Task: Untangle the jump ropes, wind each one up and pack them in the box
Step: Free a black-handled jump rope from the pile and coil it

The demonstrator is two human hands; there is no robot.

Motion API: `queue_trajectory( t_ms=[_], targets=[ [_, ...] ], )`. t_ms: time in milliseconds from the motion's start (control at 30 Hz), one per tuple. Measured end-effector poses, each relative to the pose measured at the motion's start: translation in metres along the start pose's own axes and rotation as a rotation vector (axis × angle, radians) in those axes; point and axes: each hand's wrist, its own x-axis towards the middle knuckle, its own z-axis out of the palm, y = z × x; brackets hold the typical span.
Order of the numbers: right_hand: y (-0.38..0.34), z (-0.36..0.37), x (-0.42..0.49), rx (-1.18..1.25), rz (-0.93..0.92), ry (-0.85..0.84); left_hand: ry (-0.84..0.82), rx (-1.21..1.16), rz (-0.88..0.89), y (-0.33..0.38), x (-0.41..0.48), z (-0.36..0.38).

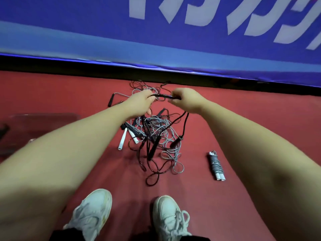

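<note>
Untangling is judged in hand: a black rope handle (164, 96) is pinched by the left hand (141, 103) and right hand (188, 101) at 12 o'clock over the tangle of jump ropes (156, 136) on the floor (69, 87), and its cord must next be drawn free.

The left forearm (69, 145) and the right forearm (251, 145) were bare as far as the view reached. The person wore off-white trainers. The left shoe (90, 214) had layered panels, a thick sole and faint yellowish marks. The right shoe (166, 211) carried thick white laces (182, 221) in loose loops. Black trouser hems (69, 233) met both shoes.
</note>
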Motion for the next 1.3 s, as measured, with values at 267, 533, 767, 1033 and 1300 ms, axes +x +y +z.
queue_trajectory(
  t_ms=[267, 533, 767, 1033, 1300],
  targets=[
    [0.068, 0.078, -0.017, 0.321, 0.429, 0.035, 0.081, 0.030, 0.012, -0.013, 0.001, -0.003],
    [0.068, 0.083, -0.030, 0.547, 0.510, 0.295, 0.188, -0.296, -0.090, -0.035, 0.001, -0.036],
    [0.006, 0.030, -0.017, 0.123, 0.014, 0.062, 0.000, 0.113, -0.256, -0.044, -0.017, -0.025],
    [-0.020, 0.019, -0.019, 0.106, -0.102, 0.039, -0.131, 0.206, 0.056, -0.012, -0.021, -0.017],
    [-0.009, 0.033, -0.011, 0.296, -0.059, 0.067, -0.241, -0.556, -0.119, -0.011, -0.019, -0.002]
  ],
)
